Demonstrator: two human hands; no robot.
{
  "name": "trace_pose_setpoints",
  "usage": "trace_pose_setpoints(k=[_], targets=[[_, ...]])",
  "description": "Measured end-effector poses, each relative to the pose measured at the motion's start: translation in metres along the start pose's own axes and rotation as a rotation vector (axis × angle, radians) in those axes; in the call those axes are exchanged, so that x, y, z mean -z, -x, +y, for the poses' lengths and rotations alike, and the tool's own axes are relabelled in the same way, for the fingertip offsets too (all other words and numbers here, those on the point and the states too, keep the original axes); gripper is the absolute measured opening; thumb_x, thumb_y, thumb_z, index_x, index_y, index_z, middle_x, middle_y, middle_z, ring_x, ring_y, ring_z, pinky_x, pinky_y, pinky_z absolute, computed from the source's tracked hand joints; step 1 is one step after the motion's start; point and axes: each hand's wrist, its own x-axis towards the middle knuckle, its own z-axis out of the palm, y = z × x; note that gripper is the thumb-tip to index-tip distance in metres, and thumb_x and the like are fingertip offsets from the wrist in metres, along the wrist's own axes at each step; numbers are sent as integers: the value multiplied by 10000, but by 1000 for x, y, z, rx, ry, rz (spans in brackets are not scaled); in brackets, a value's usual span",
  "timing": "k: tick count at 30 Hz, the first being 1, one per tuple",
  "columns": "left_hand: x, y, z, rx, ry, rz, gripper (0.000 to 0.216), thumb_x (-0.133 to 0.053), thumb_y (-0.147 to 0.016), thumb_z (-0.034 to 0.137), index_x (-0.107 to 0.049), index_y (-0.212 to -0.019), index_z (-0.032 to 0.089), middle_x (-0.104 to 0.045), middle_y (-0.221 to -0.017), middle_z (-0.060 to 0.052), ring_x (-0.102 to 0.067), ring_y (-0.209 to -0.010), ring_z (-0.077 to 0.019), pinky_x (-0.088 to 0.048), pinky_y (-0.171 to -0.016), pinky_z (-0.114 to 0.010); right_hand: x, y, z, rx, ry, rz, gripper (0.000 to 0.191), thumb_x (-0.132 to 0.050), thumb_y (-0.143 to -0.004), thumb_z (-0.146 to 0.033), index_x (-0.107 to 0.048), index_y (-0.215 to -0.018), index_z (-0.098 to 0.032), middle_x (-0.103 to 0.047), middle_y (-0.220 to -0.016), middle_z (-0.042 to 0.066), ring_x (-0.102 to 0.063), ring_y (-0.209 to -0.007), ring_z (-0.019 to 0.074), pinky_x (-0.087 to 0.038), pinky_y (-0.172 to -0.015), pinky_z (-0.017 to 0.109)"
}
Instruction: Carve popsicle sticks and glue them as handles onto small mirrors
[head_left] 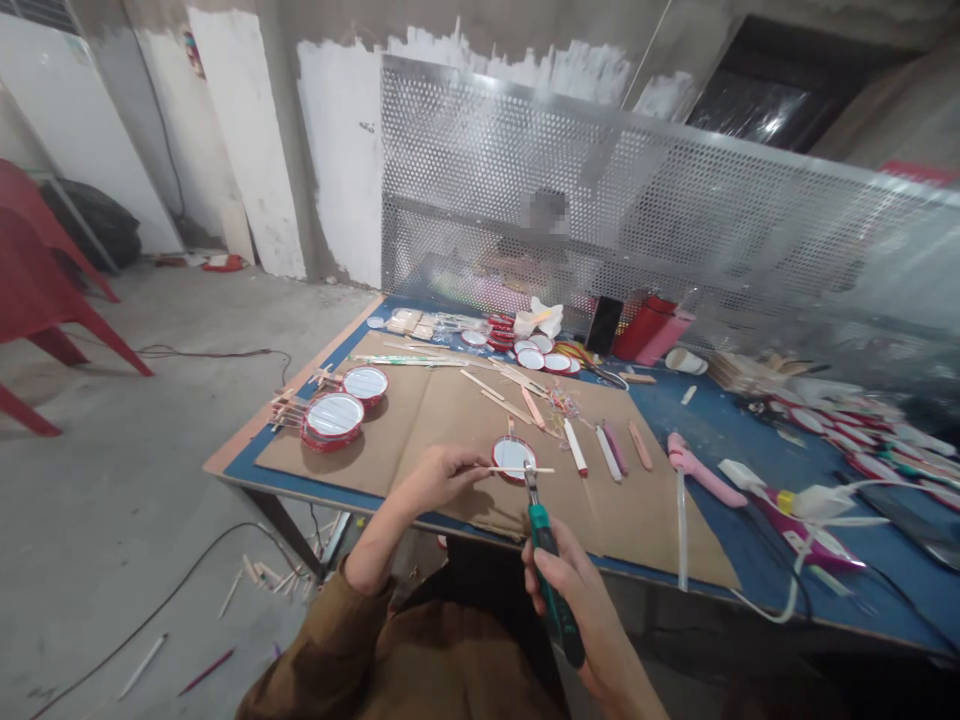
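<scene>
Left hand point(448, 474) pinches a thin pale wooden stick point(544, 470), right hand point(564, 578) grips green-handled metal pliers point(539, 516) against it; just beyond, a red-rimmed white round drum point(514, 455) seems unfinished, two leftward drums point(334, 416) nearer complete

Craft workshop: blue worktable point(709, 425) bears pink hot-glue gun point(701, 477) and cardboard sheet point(420, 420); behind it, perforated metal panel point(465, 150), patchily painted wall point(337, 150).

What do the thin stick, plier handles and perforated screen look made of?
Thin stick: likely bare wood, pale and matte.
Plier handles: probably plastic or rubber, molded-looking, green and black.
Perforated screen: apparently metal, silvery with a sheen.
</scene>
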Motion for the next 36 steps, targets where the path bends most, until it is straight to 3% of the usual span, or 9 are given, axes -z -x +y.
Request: trace_pose_setpoints(k=[23, 36], targets=[[-4, 2, -7, -39, -97, 58, 268, -485, -875, 328, -703, -902, 173, -672, -707, -7, -531, -616, -92, -335, -575, -171, 11, -12, 6, -34, -28, -68, 557, -653, -606, -554, -499, -1009, -202, -545, -612, -27, -473, -463, 108, -359, -421, 224], [-3, 2, -4, -30, -84, 43, 256, -492, -870, 316, -698, -891, 166, -657, -683, 5, -501, -582, -80, -319, -551, -170, 4, -7, 3, 14, -5, -43, 512, -619, -646, -551, -515, -999, -195, -527, -564, -38, -453, -439, 100, -344, -418, 211]])
